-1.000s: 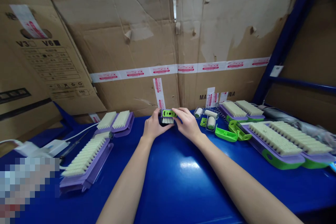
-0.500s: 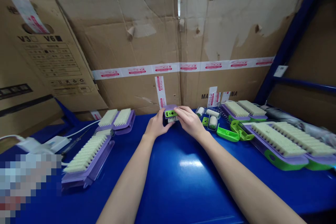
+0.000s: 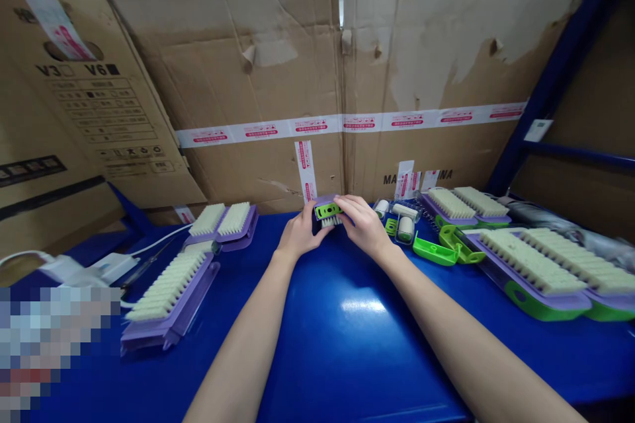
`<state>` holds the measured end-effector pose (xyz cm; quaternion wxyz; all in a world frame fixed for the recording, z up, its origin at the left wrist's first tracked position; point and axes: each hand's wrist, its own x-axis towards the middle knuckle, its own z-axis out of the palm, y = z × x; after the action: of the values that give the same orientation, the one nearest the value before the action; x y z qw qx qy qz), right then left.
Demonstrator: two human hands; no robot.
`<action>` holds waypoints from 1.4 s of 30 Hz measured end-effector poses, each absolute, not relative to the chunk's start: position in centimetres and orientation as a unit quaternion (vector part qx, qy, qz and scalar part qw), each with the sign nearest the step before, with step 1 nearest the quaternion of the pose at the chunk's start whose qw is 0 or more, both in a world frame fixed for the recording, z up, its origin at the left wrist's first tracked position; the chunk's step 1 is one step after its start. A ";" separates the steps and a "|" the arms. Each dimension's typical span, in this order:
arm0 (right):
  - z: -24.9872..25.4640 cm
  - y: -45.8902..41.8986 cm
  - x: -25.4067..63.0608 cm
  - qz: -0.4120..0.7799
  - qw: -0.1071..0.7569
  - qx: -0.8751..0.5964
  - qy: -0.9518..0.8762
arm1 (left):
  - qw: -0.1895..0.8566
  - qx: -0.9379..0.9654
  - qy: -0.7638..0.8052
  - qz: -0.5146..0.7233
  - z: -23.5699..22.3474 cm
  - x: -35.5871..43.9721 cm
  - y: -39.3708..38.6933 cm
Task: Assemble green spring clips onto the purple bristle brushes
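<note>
Between my two hands, close to the cardboard, is a purple brush (image 3: 326,199) with pale bristles pointing down and a green slotted end piece (image 3: 328,210) facing me. My left hand (image 3: 299,232) grips its left side, thumb underneath near the bristles. The fingers of my right hand (image 3: 364,226) press on the right part of the brush and the green piece. Part of the brush is hidden behind my fingers. Right of my right hand lie a loose green slotted plate (image 3: 391,227), several white rollers (image 3: 405,229) in clear holders and two green plastic covers (image 3: 435,251).
Purple brushes (image 3: 166,287) with pale bristles lie on the left of the blue table (image 3: 337,357), beside a white power adapter (image 3: 112,269) and cables. More purple and green brushes (image 3: 533,264) lie on the right. Cardboard (image 3: 258,92) stands behind, with a blue metal post (image 3: 546,73) at right.
The brush has tilted slightly in my hands, and its purple top shows more than a second ago. Both hands keep their hold. The whole view has shifted a little.
</note>
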<state>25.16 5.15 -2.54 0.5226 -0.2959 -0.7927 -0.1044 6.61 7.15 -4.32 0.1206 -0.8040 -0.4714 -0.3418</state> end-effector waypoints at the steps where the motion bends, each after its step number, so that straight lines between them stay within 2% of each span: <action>1: -2.5 5.1 25.0 -0.087 0.533 -0.304 -0.785 | 0.122 -0.805 -0.469 -0.343 -4.4 6.6 7.2; 5: -2.4 5.0 24.4 0.035 0.595 -0.391 -0.701 | 0.131 -0.813 -0.455 -0.339 -4.5 6.6 7.3; 8: -2.3 5.0 24.1 0.127 0.603 -0.433 -0.657 | 0.141 -0.819 -0.446 -0.332 -4.6 6.6 7.3; 11: -2.2 5.0 24.0 0.154 0.606 -0.433 -0.649 | 0.146 -0.821 -0.446 -0.325 -4.5 6.7 7.3; 26: -2.3 5.2 23.8 0.087 0.612 -0.455 -0.641 | 0.159 -0.836 -0.424 -0.310 -4.2 7.1 7.0; 35: -2.2 4.4 23.6 0.065 0.611 -0.430 -0.661 | 0.177 -0.806 -0.449 -0.343 -4.4 7.0 7.3; 39: -2.2 4.5 24.2 -0.001 0.590 -0.506 -0.629 | 0.243 -0.784 -0.439 -0.366 -4.1 7.0 7.3; 42: -2.1 4.5 24.8 -0.059 0.502 -0.627 -0.593 | 0.288 -0.759 -0.443 -0.380 -3.8 7.0 7.2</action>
<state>24.80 4.47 -2.12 0.5018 -0.6268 -0.5931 -0.0595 6.96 7.20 -3.79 0.2882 -0.7593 -0.4427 -0.3801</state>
